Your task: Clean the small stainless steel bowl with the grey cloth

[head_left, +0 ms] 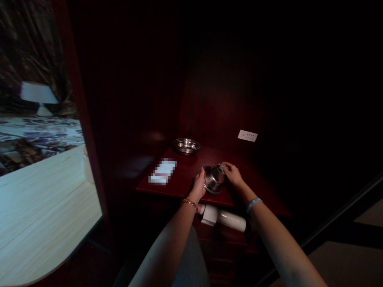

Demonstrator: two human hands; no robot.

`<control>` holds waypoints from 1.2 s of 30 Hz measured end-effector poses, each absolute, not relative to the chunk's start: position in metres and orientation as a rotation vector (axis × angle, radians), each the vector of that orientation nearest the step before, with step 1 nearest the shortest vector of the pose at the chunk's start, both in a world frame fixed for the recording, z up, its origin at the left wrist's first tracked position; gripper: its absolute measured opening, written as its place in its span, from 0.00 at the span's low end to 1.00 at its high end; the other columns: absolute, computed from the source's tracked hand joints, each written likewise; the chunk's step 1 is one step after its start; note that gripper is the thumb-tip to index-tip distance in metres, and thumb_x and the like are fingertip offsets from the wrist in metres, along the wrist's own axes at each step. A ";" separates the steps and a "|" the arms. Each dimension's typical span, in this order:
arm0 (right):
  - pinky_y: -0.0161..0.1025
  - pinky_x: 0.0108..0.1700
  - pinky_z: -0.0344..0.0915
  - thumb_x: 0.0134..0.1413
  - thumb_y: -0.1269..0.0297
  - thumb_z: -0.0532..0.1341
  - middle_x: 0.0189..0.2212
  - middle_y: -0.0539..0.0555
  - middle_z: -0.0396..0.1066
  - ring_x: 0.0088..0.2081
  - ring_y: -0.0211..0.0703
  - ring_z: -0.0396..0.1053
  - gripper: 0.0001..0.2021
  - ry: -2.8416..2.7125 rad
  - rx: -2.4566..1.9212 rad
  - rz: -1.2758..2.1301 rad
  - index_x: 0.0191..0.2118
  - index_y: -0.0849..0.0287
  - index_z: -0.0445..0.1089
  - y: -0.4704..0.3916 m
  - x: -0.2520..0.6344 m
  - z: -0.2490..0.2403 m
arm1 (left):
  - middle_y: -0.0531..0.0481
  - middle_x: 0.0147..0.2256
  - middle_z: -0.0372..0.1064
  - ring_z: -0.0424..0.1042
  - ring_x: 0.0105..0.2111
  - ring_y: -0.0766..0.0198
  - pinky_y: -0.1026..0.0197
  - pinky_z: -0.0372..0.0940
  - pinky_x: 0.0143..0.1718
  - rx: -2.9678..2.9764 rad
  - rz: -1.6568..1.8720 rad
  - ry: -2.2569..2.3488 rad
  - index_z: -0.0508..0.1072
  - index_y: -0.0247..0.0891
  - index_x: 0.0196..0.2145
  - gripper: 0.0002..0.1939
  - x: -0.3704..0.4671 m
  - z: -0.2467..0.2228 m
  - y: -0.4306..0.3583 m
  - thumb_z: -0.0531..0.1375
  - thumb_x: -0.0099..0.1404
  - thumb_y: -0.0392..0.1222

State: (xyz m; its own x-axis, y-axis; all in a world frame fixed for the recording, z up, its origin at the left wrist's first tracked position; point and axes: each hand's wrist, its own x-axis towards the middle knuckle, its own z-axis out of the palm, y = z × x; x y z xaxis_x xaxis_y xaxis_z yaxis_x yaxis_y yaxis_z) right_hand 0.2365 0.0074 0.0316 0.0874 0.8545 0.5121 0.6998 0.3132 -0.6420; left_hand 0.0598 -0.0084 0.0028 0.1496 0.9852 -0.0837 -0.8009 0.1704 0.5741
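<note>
My left hand point(200, 185) grips the rim of a shiny metal bowl point(214, 180), thumb on top, and holds it tilted over the dark red shelf point(185, 189). At the bowl's far right side, my right hand point(232, 173) is closed on a small grey crumpled cloth point(222, 167), which touches the bowl or lies very near it. The cloth's exact material is hard to make out in the dim light. Further back on the shelf sit stacked metal bowls point(186, 146). A pale blurred-out rectangle point(163, 171) lies left of my hands.
Below the shelf, a white roll point(231, 220) and a small white box point(210, 215) lie on a lower level. A white socket plate point(247, 136) is on the back wall. Left of the dark side panel stand a light wooden table point(44, 207) and a white lamp point(38, 93).
</note>
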 end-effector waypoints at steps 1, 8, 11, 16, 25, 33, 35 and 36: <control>0.47 0.52 0.67 0.57 0.54 0.57 0.44 0.57 0.76 0.46 0.49 0.73 0.17 -1.628 -1.413 0.226 0.46 0.58 0.74 0.004 0.239 0.026 | 0.43 0.31 0.78 0.78 0.35 0.60 0.57 0.70 0.44 0.444 1.347 0.515 0.74 0.32 0.34 0.13 0.060 0.003 -0.008 0.57 0.67 0.46; 0.46 0.50 0.68 0.57 0.47 0.55 0.44 0.58 0.75 0.45 0.46 0.73 0.22 -1.460 -1.331 0.282 0.48 0.59 0.69 -0.017 0.239 -0.009 | 0.44 0.31 0.77 0.77 0.33 0.61 0.58 0.70 0.43 0.436 1.367 0.535 0.74 0.33 0.36 0.13 0.060 0.001 -0.003 0.58 0.66 0.47; 0.45 0.49 0.69 0.58 0.49 0.53 0.42 0.55 0.74 0.43 0.44 0.73 0.18 -1.446 -1.342 0.271 0.47 0.55 0.66 -0.025 0.236 -0.016 | 0.46 0.30 0.77 0.77 0.32 0.63 0.60 0.70 0.41 0.435 1.367 0.513 0.74 0.33 0.35 0.12 0.060 0.000 -0.002 0.59 0.65 0.47; 0.43 0.45 0.69 0.59 0.51 0.53 0.40 0.53 0.73 0.40 0.43 0.73 0.15 -1.462 -1.357 0.291 0.46 0.52 0.62 -0.039 0.235 -0.020 | 0.48 0.29 0.76 0.76 0.31 0.65 0.62 0.69 0.40 0.439 1.370 0.534 0.74 0.34 0.35 0.12 0.060 0.000 -0.001 0.57 0.67 0.46; 0.43 0.43 0.68 0.59 0.52 0.53 0.37 0.54 0.72 0.38 0.45 0.71 0.13 -1.504 -1.321 0.234 0.43 0.55 0.60 -0.067 0.222 -0.017 | 0.47 0.30 0.77 0.76 0.32 0.64 0.58 0.70 0.44 0.459 1.377 0.543 0.74 0.34 0.38 0.13 0.060 -0.001 0.000 0.56 0.68 0.47; 0.42 0.42 0.66 0.60 0.54 0.53 0.36 0.53 0.70 0.37 0.45 0.69 0.11 -1.554 -1.308 0.156 0.42 0.56 0.61 -0.080 0.209 -0.011 | 0.48 0.30 0.76 0.76 0.31 0.65 0.60 0.69 0.43 0.446 1.414 0.558 0.73 0.35 0.37 0.13 0.060 0.001 0.000 0.54 0.69 0.46; 0.42 0.42 0.65 0.60 0.55 0.53 0.36 0.54 0.70 0.38 0.46 0.68 0.11 -1.573 -1.294 0.141 0.42 0.56 0.62 -0.083 0.206 -0.009 | 0.48 0.31 0.76 0.76 0.30 0.66 0.60 0.69 0.43 0.447 1.428 0.552 0.73 0.35 0.36 0.13 0.060 0.000 0.000 0.54 0.69 0.46; 0.42 0.43 0.65 0.60 0.55 0.54 0.37 0.54 0.70 0.39 0.46 0.68 0.11 -1.580 -1.287 0.133 0.42 0.56 0.62 -0.084 0.204 -0.009 | 0.48 0.31 0.76 0.76 0.30 0.66 0.60 0.69 0.43 0.449 1.430 0.547 0.73 0.35 0.36 0.13 0.060 0.000 0.001 0.53 0.69 0.47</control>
